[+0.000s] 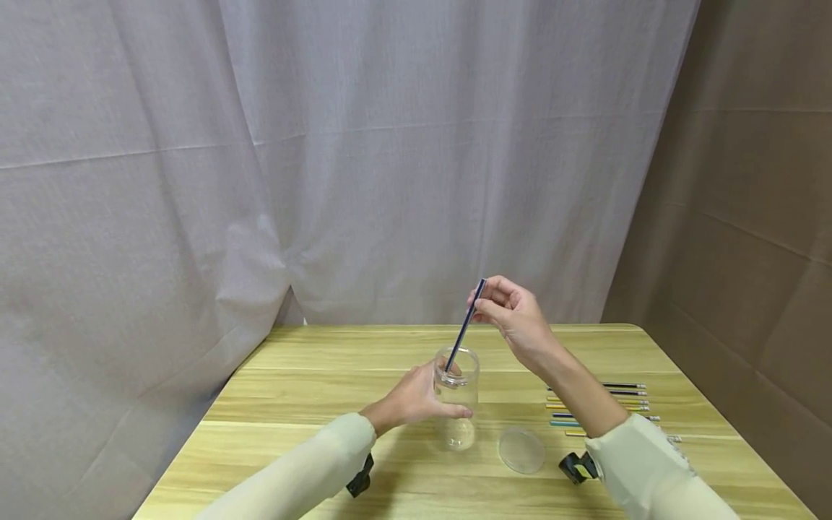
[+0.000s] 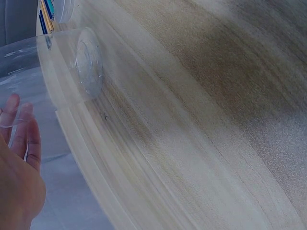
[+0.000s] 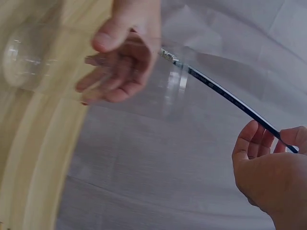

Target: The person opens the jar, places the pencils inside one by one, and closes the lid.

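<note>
A clear, see-through jar (image 1: 457, 396) stands roughly upright over the table, its mouth uncovered. My left hand (image 1: 416, 393) grips its side, with the thumb across the near face and the other fingers round the back. Above the mouth, my right hand (image 1: 516, 321) pinches a dark blue pencil (image 1: 464, 325) near its upper end. The pencil slants down, and its lower end is inside the jar's mouth. That lower end carries the metal band and eraser, as the right wrist view shows on the pencil (image 3: 223, 94). Whether the jar's base touches the table cannot be told.
A clear round lid (image 1: 521, 451) lies on the wooden table (image 1: 312, 404), right of the jar. Farther right, several pencils (image 1: 565, 424) in dark, yellow and teal lie side by side, partly behind my right forearm. Grey curtains (image 1: 390, 180) hang behind the table.
</note>
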`<action>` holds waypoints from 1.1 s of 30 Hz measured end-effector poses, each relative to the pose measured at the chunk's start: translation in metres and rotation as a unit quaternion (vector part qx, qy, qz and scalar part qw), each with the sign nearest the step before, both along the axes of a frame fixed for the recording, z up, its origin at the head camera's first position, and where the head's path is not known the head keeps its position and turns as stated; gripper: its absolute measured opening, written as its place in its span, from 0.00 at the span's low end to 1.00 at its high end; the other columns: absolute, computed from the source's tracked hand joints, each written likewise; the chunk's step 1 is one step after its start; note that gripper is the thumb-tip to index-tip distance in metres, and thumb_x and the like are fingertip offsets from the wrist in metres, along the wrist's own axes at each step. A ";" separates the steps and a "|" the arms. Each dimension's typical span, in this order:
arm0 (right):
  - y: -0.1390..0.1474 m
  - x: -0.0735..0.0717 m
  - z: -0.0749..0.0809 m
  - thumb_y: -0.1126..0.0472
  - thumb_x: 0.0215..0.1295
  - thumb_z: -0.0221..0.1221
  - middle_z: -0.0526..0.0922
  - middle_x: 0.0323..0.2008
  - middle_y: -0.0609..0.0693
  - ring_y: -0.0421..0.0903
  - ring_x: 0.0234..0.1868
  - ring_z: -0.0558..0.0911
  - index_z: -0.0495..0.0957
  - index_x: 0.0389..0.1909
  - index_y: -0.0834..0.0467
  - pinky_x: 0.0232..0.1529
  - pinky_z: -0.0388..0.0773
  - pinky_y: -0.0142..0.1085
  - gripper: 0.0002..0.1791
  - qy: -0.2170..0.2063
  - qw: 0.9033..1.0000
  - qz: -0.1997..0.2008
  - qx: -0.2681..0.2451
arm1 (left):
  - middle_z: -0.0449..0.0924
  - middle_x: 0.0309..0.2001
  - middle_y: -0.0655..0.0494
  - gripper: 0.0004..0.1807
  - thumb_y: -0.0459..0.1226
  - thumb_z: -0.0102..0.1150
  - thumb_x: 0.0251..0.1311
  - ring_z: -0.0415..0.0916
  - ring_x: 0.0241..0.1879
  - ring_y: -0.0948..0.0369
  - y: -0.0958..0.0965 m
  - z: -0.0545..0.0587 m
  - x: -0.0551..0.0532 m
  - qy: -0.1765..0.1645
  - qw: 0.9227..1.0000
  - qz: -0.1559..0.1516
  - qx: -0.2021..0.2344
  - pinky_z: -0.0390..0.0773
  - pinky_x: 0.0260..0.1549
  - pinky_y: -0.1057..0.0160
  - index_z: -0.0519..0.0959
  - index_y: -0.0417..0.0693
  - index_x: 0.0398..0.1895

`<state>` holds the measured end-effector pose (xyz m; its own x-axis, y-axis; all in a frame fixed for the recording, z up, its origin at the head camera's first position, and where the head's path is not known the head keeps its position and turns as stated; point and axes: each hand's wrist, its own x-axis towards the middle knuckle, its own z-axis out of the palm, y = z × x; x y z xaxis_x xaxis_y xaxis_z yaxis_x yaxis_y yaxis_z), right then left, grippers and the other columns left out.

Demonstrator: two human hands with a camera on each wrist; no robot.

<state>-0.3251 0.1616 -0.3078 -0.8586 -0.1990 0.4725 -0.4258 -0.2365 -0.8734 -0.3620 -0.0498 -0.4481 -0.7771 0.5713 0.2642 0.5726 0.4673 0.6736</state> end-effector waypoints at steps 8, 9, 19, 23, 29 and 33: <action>0.000 -0.003 -0.030 0.77 0.74 0.56 0.87 0.38 0.47 0.42 0.39 0.84 0.75 0.46 0.68 0.46 0.85 0.37 0.05 -0.023 0.999 -0.026 0.032 | 0.87 0.52 0.64 0.42 0.62 0.83 0.47 0.82 0.49 0.66 0.001 0.001 0.001 -0.002 1.000 0.003 0.001 0.81 0.50 0.62 0.75 0.55 0.61; 0.001 -0.002 -0.033 0.77 0.74 0.56 0.87 0.38 0.47 0.42 0.39 0.84 0.75 0.46 0.68 0.46 0.85 0.37 0.05 -0.024 0.999 -0.031 0.037 | 0.87 0.52 0.63 0.41 0.61 0.83 0.47 0.83 0.49 0.65 0.001 0.001 0.002 -0.002 1.000 0.003 0.001 0.81 0.49 0.62 0.75 0.55 0.61; 0.006 0.000 -0.057 0.77 0.72 0.58 0.86 0.38 0.48 0.41 0.39 0.84 0.72 0.55 0.68 0.45 0.84 0.34 0.14 -0.059 0.992 -0.089 0.065 | 0.87 0.53 0.63 0.40 0.60 0.83 0.48 0.82 0.48 0.65 0.000 0.001 0.002 0.004 1.000 0.004 -0.007 0.80 0.46 0.63 0.76 0.58 0.61; 0.006 0.000 -0.062 0.76 0.72 0.59 0.86 0.38 0.51 0.40 0.37 0.83 0.72 0.55 0.68 0.44 0.83 0.33 0.14 -0.073 0.991 -0.096 0.064 | 0.87 0.54 0.62 0.40 0.60 0.83 0.48 0.83 0.49 0.64 0.000 0.001 0.003 0.005 1.000 0.004 -0.007 0.80 0.48 0.62 0.76 0.58 0.61; 0.006 0.000 -0.066 0.74 0.72 0.61 0.85 0.35 0.48 0.40 0.35 0.82 0.73 0.53 0.64 0.42 0.81 0.33 0.13 -0.084 0.989 -0.100 0.070 | 0.87 0.53 0.63 0.40 0.60 0.82 0.49 0.85 0.52 0.53 0.000 0.001 0.003 0.005 1.000 0.002 -0.008 0.80 0.47 0.62 0.76 0.57 0.62; 0.006 0.000 -0.067 0.74 0.71 0.62 0.85 0.35 0.47 0.41 0.35 0.82 0.74 0.52 0.63 0.41 0.81 0.33 0.12 -0.088 0.988 -0.101 0.072 | 0.87 0.53 0.63 0.40 0.61 0.82 0.49 0.85 0.52 0.54 0.000 0.001 0.003 0.002 1.000 0.002 -0.008 0.80 0.47 0.62 0.76 0.57 0.62</action>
